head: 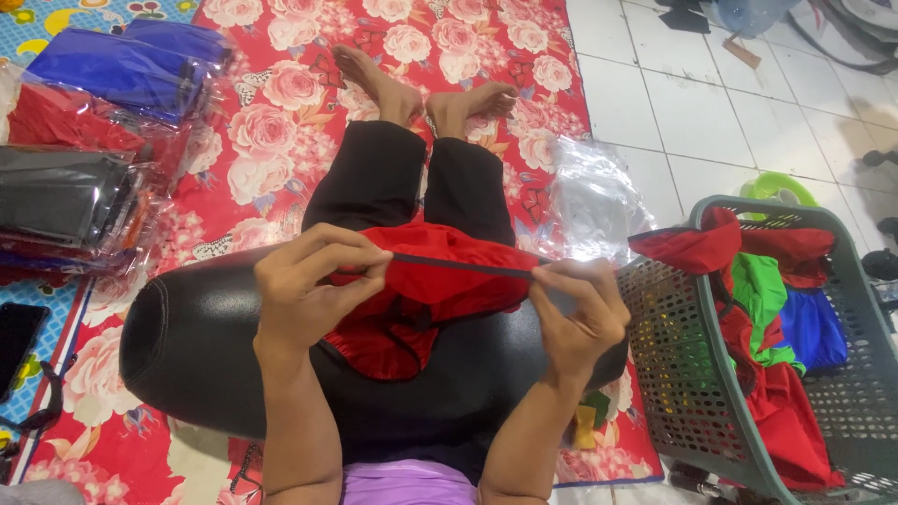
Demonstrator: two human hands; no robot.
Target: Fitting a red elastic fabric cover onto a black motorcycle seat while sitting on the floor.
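Red garment (426, 295) with black waistband stretched left-right, gripped between left hand (304, 285) and right hand (580, 313) over black cushion (215, 355).

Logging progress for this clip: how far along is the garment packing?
Done: bagged folded garments are stacked at the far left. In hand: left hand and right hand stretch the dark-edged band of a red garment over a black cushion. Left: loose red, green and blue pieces fill the basket; an empty clear bag lies nearby.

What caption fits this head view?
Both hands, left and right, stretch a red garment over a black cushion.
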